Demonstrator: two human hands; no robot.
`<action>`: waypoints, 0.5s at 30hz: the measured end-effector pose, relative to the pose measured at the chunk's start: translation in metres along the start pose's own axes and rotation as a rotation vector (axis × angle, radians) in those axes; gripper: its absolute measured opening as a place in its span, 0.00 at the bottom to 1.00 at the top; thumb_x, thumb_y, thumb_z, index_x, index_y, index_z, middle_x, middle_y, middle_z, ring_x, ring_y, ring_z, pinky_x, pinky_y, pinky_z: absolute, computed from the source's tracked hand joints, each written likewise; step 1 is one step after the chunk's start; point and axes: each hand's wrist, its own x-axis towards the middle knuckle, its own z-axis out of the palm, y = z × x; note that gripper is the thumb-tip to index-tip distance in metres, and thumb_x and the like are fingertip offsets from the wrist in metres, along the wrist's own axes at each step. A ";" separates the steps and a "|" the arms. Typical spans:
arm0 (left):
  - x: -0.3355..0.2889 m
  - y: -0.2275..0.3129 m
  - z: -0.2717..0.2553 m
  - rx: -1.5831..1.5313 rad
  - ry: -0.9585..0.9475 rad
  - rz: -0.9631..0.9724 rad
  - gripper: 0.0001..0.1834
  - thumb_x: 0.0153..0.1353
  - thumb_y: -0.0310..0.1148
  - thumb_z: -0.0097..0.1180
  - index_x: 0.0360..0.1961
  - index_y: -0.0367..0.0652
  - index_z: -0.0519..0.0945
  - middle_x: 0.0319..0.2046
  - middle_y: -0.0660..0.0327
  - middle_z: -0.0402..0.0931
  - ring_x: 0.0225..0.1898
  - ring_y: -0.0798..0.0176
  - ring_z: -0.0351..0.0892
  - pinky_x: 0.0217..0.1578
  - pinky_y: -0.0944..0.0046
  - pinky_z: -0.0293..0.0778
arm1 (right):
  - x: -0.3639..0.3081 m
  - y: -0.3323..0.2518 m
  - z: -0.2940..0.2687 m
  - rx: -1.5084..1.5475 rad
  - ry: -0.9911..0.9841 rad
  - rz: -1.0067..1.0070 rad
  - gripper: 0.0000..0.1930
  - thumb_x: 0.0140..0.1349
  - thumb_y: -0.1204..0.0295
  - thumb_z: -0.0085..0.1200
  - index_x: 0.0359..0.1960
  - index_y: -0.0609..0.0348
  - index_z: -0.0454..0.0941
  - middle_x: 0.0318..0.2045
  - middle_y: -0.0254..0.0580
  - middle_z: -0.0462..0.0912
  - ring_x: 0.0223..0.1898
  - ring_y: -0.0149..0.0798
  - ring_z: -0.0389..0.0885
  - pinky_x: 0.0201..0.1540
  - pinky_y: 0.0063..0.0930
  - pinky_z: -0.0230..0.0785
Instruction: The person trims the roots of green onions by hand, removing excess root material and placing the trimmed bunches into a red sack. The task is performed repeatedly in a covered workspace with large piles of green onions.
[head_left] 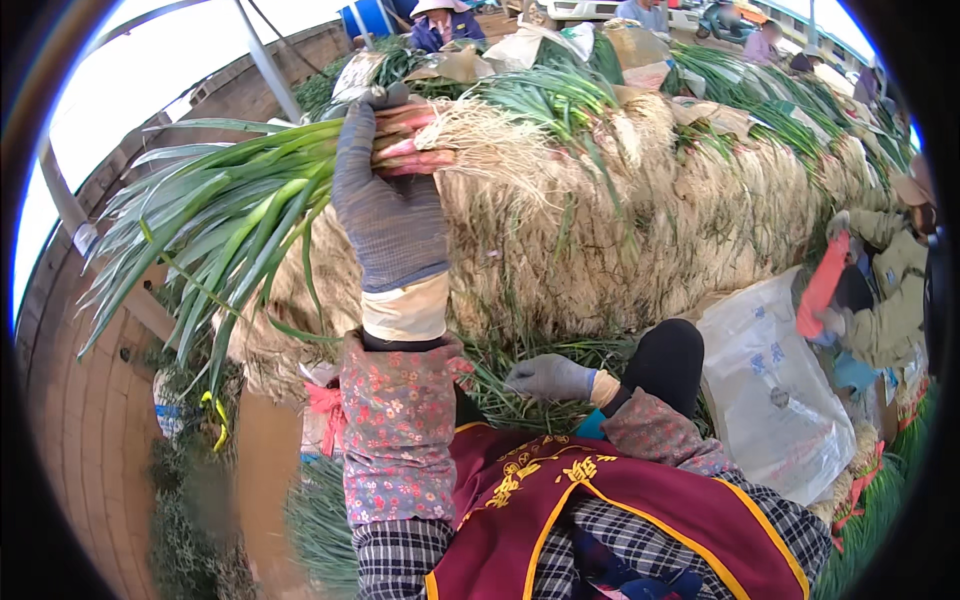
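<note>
My left hand (385, 215), in a grey knit glove, is raised and closed around a bunch of green onions (250, 190). The long green leaves fan out to the left and droop, while the reddish stems and pale stringy roots (500, 135) point right. Lower down, close to my bent knee, my right hand (552, 378) wears a similar glove. Its fingers are loosely bent and apart over loose green leaves (490, 375), with nothing seen in its grip. Beyond both hands rises a long stacked pile of green onions (600, 240), roots facing me.
A white woven sack (775, 385) lies right of my knee. Another person (890, 290) works at the right with a red piece of cloth or bag. Others sit behind the pile, including a person in a hat (440, 25). A metal pole (268, 60) stands at upper left.
</note>
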 end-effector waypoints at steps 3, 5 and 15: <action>0.002 0.075 -0.064 0.196 0.046 0.060 0.10 0.64 0.31 0.51 0.41 0.36 0.77 0.38 0.55 0.80 0.42 0.62 0.79 0.46 0.62 0.74 | -0.001 0.033 0.019 -0.603 -0.038 0.037 0.24 0.56 0.48 0.50 0.44 0.53 0.80 0.39 0.49 0.81 0.45 0.54 0.78 0.49 0.43 0.70; -0.028 0.145 -0.109 0.342 0.092 0.015 0.13 0.65 0.33 0.51 0.43 0.33 0.77 0.43 0.52 0.78 0.47 0.58 0.76 0.54 0.55 0.69 | -0.003 0.046 0.026 -0.607 -0.119 0.188 0.23 0.56 0.50 0.50 0.41 0.55 0.80 0.39 0.50 0.81 0.44 0.52 0.79 0.46 0.43 0.71; -0.336 0.315 -0.331 0.701 0.788 -0.326 0.12 0.58 0.33 0.57 0.42 0.40 0.75 0.36 0.51 0.80 0.39 0.53 0.81 0.44 0.55 0.76 | 0.026 0.081 0.074 -0.681 -0.560 0.338 0.21 0.61 0.53 0.45 0.44 0.57 0.77 0.45 0.49 0.79 0.46 0.52 0.77 0.49 0.43 0.68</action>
